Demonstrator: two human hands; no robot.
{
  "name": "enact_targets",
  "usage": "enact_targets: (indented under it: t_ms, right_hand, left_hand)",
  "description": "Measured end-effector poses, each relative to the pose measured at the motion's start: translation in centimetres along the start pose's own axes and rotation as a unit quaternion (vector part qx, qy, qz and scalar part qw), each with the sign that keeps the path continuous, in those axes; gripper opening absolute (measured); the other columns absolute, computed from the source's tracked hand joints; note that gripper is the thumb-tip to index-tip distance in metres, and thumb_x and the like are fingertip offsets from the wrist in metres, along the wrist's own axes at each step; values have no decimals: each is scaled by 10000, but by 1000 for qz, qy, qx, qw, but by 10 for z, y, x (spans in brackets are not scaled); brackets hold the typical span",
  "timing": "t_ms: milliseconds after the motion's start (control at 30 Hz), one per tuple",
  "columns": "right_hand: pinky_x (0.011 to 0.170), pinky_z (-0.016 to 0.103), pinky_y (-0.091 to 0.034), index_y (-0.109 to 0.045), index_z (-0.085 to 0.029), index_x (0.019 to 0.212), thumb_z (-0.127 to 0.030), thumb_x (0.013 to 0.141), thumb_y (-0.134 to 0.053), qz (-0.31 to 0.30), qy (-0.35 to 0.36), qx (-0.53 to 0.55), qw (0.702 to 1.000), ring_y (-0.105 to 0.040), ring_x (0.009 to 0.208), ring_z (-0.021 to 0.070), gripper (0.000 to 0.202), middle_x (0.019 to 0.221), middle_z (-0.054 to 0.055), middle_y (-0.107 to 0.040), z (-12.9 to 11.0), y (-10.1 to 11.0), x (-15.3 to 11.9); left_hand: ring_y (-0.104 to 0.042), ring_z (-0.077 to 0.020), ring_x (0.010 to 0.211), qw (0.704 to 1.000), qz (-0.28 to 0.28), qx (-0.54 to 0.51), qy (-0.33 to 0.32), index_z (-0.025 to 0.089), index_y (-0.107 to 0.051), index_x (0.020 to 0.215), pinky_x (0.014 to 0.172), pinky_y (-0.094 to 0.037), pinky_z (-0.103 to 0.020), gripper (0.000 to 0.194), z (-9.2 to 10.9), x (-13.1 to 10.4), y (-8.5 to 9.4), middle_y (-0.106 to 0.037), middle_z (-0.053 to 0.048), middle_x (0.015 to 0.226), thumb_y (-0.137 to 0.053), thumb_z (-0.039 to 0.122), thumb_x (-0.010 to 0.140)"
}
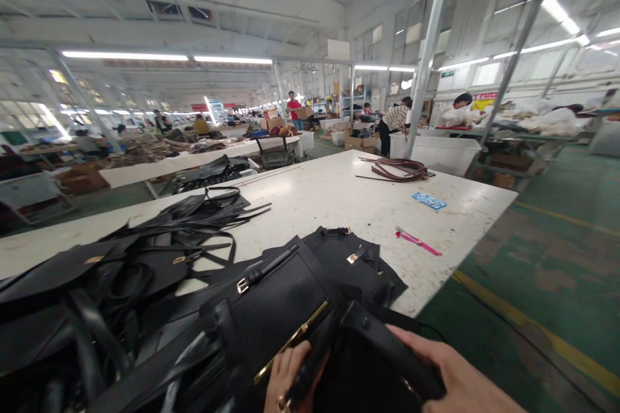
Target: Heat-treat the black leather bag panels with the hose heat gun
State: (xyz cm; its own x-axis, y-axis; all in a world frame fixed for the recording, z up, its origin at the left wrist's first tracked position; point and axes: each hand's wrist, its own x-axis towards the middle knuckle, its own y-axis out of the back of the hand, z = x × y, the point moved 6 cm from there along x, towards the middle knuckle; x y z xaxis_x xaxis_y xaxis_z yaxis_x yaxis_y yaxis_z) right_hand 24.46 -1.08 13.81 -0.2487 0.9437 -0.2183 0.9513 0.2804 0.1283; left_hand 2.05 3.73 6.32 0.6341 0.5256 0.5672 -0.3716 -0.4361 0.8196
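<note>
A: Here we are at the white table, and the black handbag sits at its near edge, right under the person's hands, with a gold zipper slanting up beside the left one. How are those hands set?

B: The left hand is curled, fingers bent over a black rolled handle, with hardly a gap showing. To the right, the right hand wraps a broad black strap, thumb along its edge. Its other fingers are hidden, so I can't tell how tightly they press.

A: What makes for clean handling here?

B: Steadiness, I'd say! Let the left anchor while the right guides, with no sharp bend; that smooth surface could crease. And mind the gold buckle at the left: metal could mark it.

A: Tight quarters, too; a heap of black bag pieces crowds in from the left.

B: So keep loose ends from snagging there. Over right, the pink-handled snips lie beyond the bag, with brown straps on the far side.
</note>
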Motion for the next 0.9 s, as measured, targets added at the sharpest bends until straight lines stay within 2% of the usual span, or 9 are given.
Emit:
enact_targets:
  t_ms: [100,200,267,367,467,633,733,833,900]
  right_hand:
    - [440,167,-333,-389,-235,1304,-37,504,-508,-7,-3,41,999,-507,535,123,833,816,-47,-648,5,-1,11]
    - [432,178,-310,-315,-235,1341,-65,531,-496,20,9,26,999,-471,495,111,848,812,-43,-641,3,4,16]
    - [447,178,-322,-316,-251,1340,-59,542,-493,22,21,-13,999,-491,527,122,840,799,-48,-635,-6,4,17]
    - [443,162,-321,-341,-279,1322,-34,539,-485,-23,27,-76,996,-506,556,122,833,807,-55,-639,-23,-3,21]
    - [413,148,-314,-424,-282,1272,-22,510,-497,-64,28,-172,983,-507,534,116,808,769,-64,-647,-36,-13,32]
    - [490,150,-373,-541,-287,1162,-39,485,-554,-79,108,-268,954,-564,666,152,721,845,-71,-651,-52,-36,59]
    - [537,173,-418,-487,-247,1230,-65,519,-558,-57,135,-211,966,-576,696,167,737,904,-43,-648,-58,-42,73]
    - [547,195,-441,-376,-216,1315,-65,563,-533,15,140,-136,981,-577,702,168,783,1007,-4,-625,-64,-28,73]
    - [498,199,-430,-315,-220,1345,-68,587,-523,25,106,-126,986,-566,610,151,800,941,-6,-646,-61,-17,66]
  left_hand:
    - [-546,-161,825,999,3,18,-30,346,-492,1182,712,-428,-280,364,4,3,0,-609,-29,1032,-422,293,829]
    - [-532,-166,874,997,16,32,-65,343,-456,1219,759,-380,-306,398,10,6,2,-573,-47,1140,-380,242,841]
    - [-528,-165,892,998,15,32,-54,344,-446,1226,778,-353,-321,418,12,6,1,-553,-62,1179,-327,196,854]
    - [-511,-199,973,999,37,22,-19,348,-490,1187,788,-334,-354,402,11,5,1,-534,-90,1208,-250,244,882]
    - [-486,-210,1039,997,71,-5,-8,335,-593,1055,780,-333,-340,310,11,3,-1,-542,-71,1210,-349,345,864]
    - [-481,-190,1046,989,139,-43,-29,325,-643,902,790,-333,-334,278,10,-4,-5,-609,9,1125,-374,264,866]
    - [-489,-203,1028,987,153,-41,-27,325,-639,921,787,-332,-354,299,8,-7,-7,-614,3,1117,-351,263,872]
    - [-511,-191,976,986,158,-49,-27,329,-637,921,770,-327,-348,271,7,-6,-3,-598,7,1144,-375,298,863]
    - [-516,-185,976,988,144,-50,-28,324,-634,923,763,-329,-340,260,10,-4,1,-585,3,1165,-384,303,858]
